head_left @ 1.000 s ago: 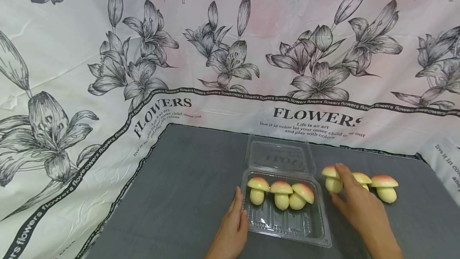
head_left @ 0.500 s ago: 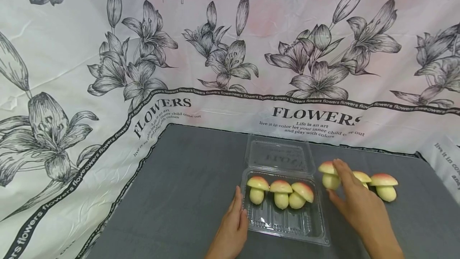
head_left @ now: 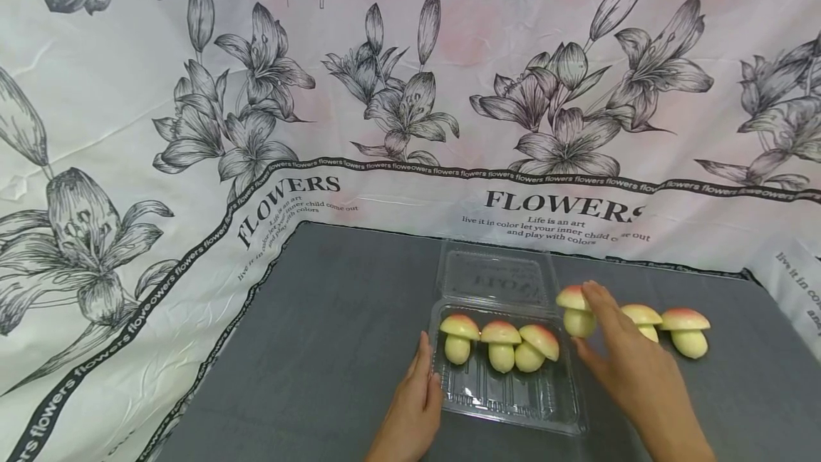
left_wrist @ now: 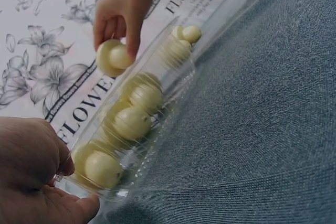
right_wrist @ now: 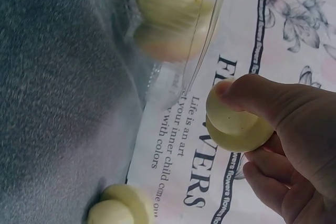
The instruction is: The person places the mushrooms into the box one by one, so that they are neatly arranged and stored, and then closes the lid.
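My right hand (head_left: pixel 641 369) pinches a toy mushroom (head_left: pixel 579 322) with a red-tinged yellow cap and pale stem. It holds the mushroom just right of a clear plastic clamshell box (head_left: pixel 487 408); in the left wrist view the mushroom (left_wrist: pixel 113 57) hangs raised beside the box wall. Three similar mushrooms lie in a row inside the box, a left one (head_left: pixel 458 349), a middle one (head_left: pixel 501 355) and a tilted right one (head_left: pixel 537 353). My left hand (head_left: pixel 410 401) grips the box's left edge; the left wrist view shows thumb and fingers at its rim.
The box's lid (head_left: pixel 497 280) lies folded back behind it. Two more mushrooms stand on the grey tabletop (head_left: pixel 333 348) at the right, one (head_left: pixel 643 319) partly behind my right hand, the other (head_left: pixel 689 337) farther right. A flower-printed cloth (head_left: pixel 410 205) borders the table.
My right hand has lifted its mushroom and moved it left, closer to the box. The left hand, the box and the other mushrooms have stayed in place.
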`<state>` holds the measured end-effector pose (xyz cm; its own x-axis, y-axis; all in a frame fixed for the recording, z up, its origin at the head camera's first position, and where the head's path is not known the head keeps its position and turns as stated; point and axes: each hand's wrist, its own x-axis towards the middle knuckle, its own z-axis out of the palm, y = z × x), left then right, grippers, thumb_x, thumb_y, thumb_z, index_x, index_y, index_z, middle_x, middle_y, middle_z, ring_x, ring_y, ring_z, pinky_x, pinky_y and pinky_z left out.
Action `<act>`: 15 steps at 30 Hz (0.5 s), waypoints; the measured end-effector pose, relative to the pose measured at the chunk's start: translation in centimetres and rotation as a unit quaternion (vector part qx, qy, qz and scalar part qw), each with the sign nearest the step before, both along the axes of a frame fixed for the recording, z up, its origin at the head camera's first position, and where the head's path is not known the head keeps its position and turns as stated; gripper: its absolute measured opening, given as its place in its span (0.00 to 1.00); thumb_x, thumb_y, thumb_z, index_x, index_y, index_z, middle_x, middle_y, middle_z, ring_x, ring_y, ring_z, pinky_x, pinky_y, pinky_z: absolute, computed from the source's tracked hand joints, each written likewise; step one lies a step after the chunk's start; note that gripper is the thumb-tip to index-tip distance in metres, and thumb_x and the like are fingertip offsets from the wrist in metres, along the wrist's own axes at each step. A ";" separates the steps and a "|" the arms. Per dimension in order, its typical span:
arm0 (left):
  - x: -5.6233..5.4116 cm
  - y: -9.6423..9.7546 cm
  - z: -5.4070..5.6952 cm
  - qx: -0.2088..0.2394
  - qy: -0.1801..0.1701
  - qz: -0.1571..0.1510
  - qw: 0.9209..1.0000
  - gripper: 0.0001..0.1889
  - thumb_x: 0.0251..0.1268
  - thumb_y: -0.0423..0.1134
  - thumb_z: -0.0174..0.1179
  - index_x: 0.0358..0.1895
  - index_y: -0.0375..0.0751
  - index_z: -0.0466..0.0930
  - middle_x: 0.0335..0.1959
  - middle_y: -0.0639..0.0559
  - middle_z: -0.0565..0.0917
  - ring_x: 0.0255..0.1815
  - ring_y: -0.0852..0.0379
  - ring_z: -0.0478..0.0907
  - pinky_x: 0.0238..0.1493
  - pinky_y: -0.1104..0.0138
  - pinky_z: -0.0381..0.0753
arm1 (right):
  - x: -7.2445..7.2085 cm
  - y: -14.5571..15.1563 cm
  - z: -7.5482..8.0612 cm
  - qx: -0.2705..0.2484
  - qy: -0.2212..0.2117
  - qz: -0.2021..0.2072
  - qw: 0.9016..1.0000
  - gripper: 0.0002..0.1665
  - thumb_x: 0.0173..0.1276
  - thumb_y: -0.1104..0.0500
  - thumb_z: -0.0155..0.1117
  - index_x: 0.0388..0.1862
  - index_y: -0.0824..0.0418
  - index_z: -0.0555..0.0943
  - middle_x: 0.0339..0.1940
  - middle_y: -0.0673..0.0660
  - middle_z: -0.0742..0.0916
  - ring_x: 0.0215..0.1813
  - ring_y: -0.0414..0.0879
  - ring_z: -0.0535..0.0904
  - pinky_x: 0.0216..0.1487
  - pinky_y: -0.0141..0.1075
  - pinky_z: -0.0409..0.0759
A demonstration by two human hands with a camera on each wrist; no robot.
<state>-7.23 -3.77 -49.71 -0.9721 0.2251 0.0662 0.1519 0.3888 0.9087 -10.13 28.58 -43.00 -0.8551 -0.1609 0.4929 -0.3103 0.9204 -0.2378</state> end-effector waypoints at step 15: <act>-0.1 0.0 -0.1 0.001 0.005 -0.004 1.000 0.35 0.86 0.34 0.45 0.87 0.35 0.41 0.86 0.37 0.51 0.84 0.42 0.54 0.80 0.42 0.55 | 0.7 -1.8 0.6 -0.010 0.012 0.025 1.000 0.57 0.55 0.62 0.84 0.83 0.53 0.66 0.76 0.64 0.78 0.32 0.63 0.87 0.19 0.52 0.78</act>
<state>-7.30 -3.81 -49.86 -0.9698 0.2320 0.0759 0.1632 0.3853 0.9082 -9.46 26.76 -42.39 -0.8337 -0.1931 0.5174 -0.3623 0.8983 -0.2486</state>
